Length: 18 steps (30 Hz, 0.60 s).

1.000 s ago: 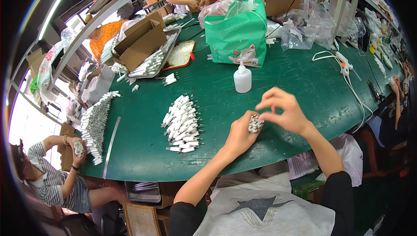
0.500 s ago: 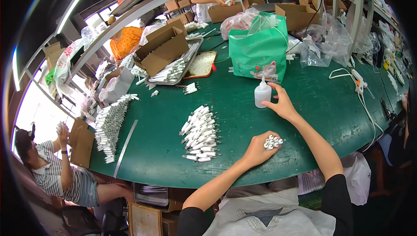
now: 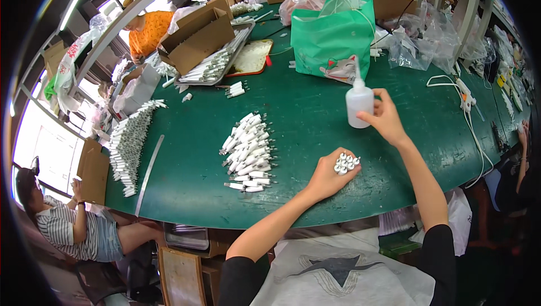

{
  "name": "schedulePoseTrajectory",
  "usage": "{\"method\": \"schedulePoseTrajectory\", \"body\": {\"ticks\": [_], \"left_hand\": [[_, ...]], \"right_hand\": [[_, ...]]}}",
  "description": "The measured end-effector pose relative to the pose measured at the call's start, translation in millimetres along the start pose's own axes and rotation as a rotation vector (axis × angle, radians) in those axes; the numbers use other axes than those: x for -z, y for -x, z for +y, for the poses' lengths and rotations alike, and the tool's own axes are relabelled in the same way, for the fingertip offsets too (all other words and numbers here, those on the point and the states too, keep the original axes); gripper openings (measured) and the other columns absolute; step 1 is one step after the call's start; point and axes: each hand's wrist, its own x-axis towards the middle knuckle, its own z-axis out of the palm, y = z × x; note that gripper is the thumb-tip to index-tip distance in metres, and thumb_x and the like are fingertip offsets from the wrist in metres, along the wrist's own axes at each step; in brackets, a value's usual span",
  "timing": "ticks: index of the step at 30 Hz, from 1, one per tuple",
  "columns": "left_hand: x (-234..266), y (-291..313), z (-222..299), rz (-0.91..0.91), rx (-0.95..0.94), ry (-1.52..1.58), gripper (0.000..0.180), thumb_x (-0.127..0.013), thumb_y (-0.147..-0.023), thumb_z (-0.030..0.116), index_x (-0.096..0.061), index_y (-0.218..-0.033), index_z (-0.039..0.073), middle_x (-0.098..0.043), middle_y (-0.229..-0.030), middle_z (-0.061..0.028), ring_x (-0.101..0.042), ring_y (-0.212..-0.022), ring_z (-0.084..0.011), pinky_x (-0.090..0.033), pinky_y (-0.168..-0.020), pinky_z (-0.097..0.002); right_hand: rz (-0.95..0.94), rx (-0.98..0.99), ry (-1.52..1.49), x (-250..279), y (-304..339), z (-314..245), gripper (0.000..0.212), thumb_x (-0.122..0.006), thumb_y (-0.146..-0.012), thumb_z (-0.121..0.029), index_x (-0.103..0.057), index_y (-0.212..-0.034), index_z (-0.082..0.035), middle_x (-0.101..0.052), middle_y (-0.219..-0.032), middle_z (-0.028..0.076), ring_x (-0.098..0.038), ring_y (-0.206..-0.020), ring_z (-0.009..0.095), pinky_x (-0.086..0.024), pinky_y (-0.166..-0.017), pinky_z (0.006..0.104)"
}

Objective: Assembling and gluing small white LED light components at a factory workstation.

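Note:
My left hand (image 3: 328,177) is wrapped round a bundle of small white cylindrical parts (image 3: 346,163), their round ends with metal tips facing right. Farther off, my right hand (image 3: 387,119) grips a translucent white squeeze bottle (image 3: 359,105) between thumb and fingers. The bottle stands upright with its narrow nozzle pointing up; whether its base touches the table cannot be made out. To the left of my left hand lies a heap of white cylindrical parts (image 3: 248,151) with thin metal ends.
The green table (image 3: 304,131) carries a green bag (image 3: 332,41) behind the bottle. A long stacked pile of parts (image 3: 131,145) and a metal ruler (image 3: 150,175) lie left. Cardboard box (image 3: 197,38) and trays stand behind. A white power strip (image 3: 465,94) trails cable at right. Other people sit around the table.
My right hand has closed on the squeeze bottle and moved it slightly right and nearer. My left hand still holds the bundle. The whole view has shifted a little.

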Motion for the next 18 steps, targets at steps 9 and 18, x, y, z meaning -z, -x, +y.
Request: {"method": "schedulePoseTrajectory", "body": {"ticks": [9,18], "left_hand": [[-2,-4,-5,0.087,0.016,0.106,0.021,-0.067,-0.075,0.01,-0.053,-0.088,0.002,-0.061,-0.079,-0.0024,-0.055,-0.072,-0.0058,-0.045,-0.064,-0.0206],[3,-3,14,0.198,0.105,0.205,0.02,-0.066,-0.076,0.013,-0.054,-0.085,0.0,-0.06,-0.074,-0.0016,-0.052,-0.066,-0.0042,-0.043,-0.06,-0.0201]], "right_hand": [[0.066,0.073,-0.13,53,71,-27,0.051,-0.072,-0.067,-0.01,-0.046,-0.11,0.0,-0.056,-0.102,0.01,-0.052,-0.098,0.017,-0.041,-0.085,0.031],[0.106,0.09,0.123,76,106,-60,0.044,-0.072,-0.063,-0.018,-0.052,-0.1,-0.002,-0.056,-0.088,0.004,-0.055,-0.082,0.012,-0.044,-0.073,0.0254]]}}
